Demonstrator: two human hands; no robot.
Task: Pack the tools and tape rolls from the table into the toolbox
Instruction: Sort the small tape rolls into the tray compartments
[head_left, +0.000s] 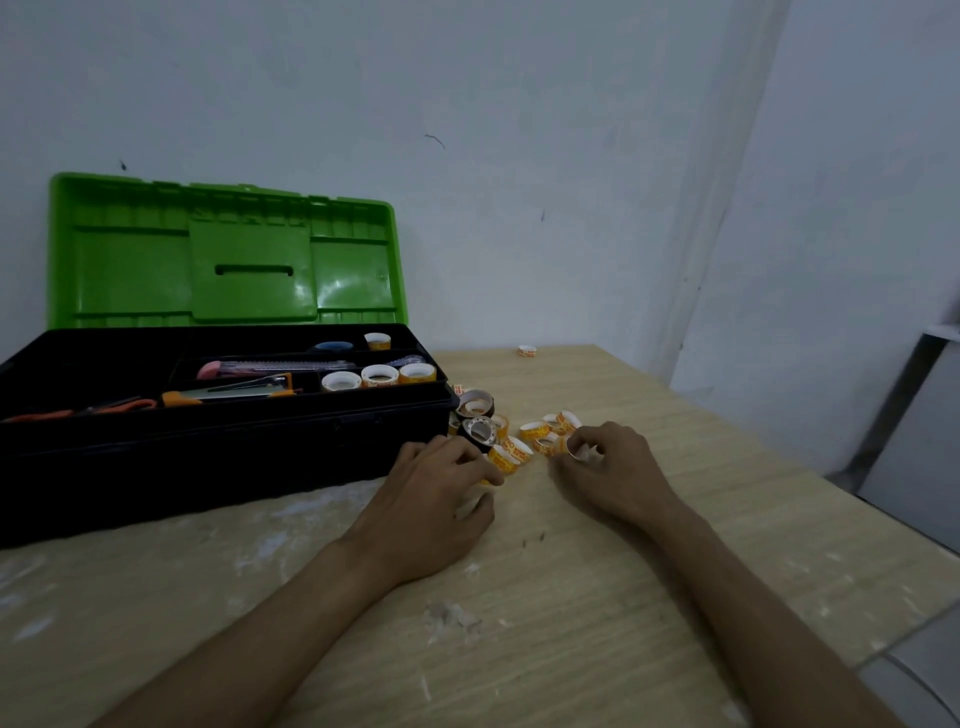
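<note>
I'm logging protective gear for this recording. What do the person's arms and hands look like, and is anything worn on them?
The left forearm and right forearm are bare, with no sleeves in view. The left hand and right hand are ungloved, and no watch, bracelet or ring is visible.

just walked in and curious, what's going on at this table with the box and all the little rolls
A person is packing small yellow-and-white tape rolls into a black plastic toolbox with its green lid open. Both hands are at the loose pile on the pale wooden table: the left hand grips a roll, the right hand pinches another. The box already holds several rolls, a pink utility knife and orange-handled tools. One stray roll lies at the table's far edge.
</note>
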